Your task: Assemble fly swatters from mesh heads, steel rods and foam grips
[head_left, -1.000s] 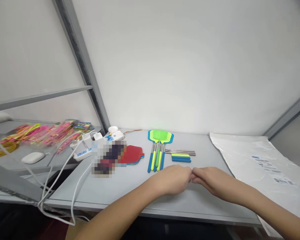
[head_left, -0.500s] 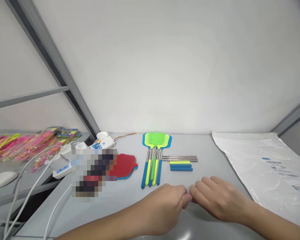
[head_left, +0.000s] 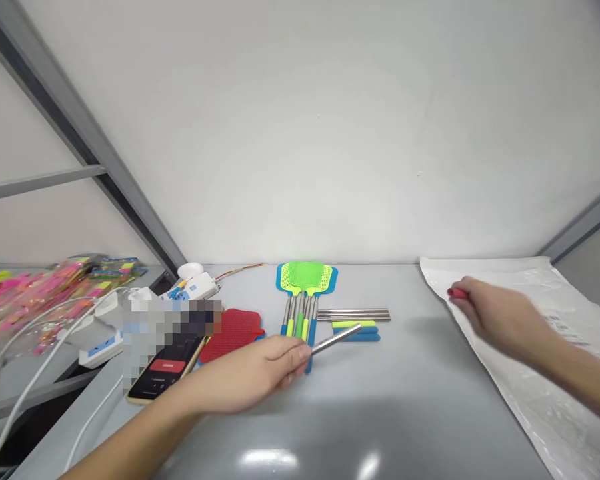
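My left hand [head_left: 280, 365] is closed on a metal rod [head_left: 336, 339] that slants up to the right over the table. Off to the right, my right hand [head_left: 490, 313] grips a red handle sleeve [head_left: 457, 293]; only its end shows. Several fly swatters with blue, yellow and green handles lie in a fan, their green swatter head [head_left: 307, 275] on top. Beside them are loose metal rods [head_left: 354, 314], with a yellow handle sleeve [head_left: 354, 325] and blue handle sleeves [head_left: 365, 337] below. A red swatter head [head_left: 233, 333] lies left of the fan, partly behind my left hand.
A white plastic mailing bag [head_left: 530, 387] covers the table's right side. At left are a phone [head_left: 165, 367], partly blurred out, a power strip [head_left: 200, 287] and white cables [head_left: 35, 373]. Colourful bagged goods [head_left: 55, 300] lie beyond the grey frame post [head_left: 80, 140].
My hands were together above the front of the table; now they are apart. The right has moved right with the red sleeve, the left leftward with the metal rod. The view has shifted slightly.
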Motion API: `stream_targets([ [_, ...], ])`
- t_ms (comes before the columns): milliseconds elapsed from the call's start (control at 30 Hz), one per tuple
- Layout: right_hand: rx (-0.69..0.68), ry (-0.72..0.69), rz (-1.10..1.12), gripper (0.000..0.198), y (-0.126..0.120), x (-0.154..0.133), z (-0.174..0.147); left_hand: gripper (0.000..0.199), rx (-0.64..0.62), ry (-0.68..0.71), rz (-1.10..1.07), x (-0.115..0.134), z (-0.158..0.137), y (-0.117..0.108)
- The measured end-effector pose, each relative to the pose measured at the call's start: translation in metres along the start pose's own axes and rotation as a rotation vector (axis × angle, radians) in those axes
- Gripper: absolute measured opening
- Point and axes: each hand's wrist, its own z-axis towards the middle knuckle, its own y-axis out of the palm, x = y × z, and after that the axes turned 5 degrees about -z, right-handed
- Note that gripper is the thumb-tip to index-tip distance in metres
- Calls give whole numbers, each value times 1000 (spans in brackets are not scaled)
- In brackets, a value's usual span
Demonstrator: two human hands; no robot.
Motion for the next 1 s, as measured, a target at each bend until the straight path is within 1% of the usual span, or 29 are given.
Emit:
stream_targets([
  [33, -64, 36, 97, 29, 6, -10, -3, 40, 107, 92, 156, 4, 2, -2],
  [67, -120, 6, 196, 23, 13, -25, -8, 38, 206, 171, 297, 7, 6, -2],
  [100, -169, -86, 282, 21, 21, -43, -14, 37, 308, 228, 420, 9, 12, -1],
  [133, -181, -220, 337, 22, 31, -63, -19, 35, 411, 262, 527, 10, 20, 0],
  [167, -154, -361, 346, 25, 41, -81, -24, 33, 520, 288, 625, 10, 28, 2],
  [200, -91, -461, 321, 26, 50, -98, -28, 31, 620, 309, 714, 8, 36, 5],
  [267, -13, -512, 231, 22, 66, -120, -30, 29, 755, 356, 845, 1, 52, 8],
  [333, 26, -483, 190, 18, 76, -130, -28, 29, 823, 413, 904, -8, 63, 11],
  [400, 42, -407, 211, 13, 81, -131, -25, 28, 851, 469, 915, -18, 68, 12],
  [467, 48, -336, 247, 11, 82, -130, -23, 27, 851, 516, 910, -26, 71, 13],
  [533, 45, -297, 268, 12, 82, -128, -23, 24, 850, 548, 895, -33, 71, 13],
  [633, 37, -269, 299, 16, 82, -127, -25, 21, 870, 559, 867, -38, 70, 11],
  [767, 20, -258, 327, 17, 81, -127, -24, 19, 876, 561, 855, -39, 72, 11],
  [1000, 49, -262, 297, 19, 80, -126, -24, 20, 779, 549, 965, -39, 78, 14],
])
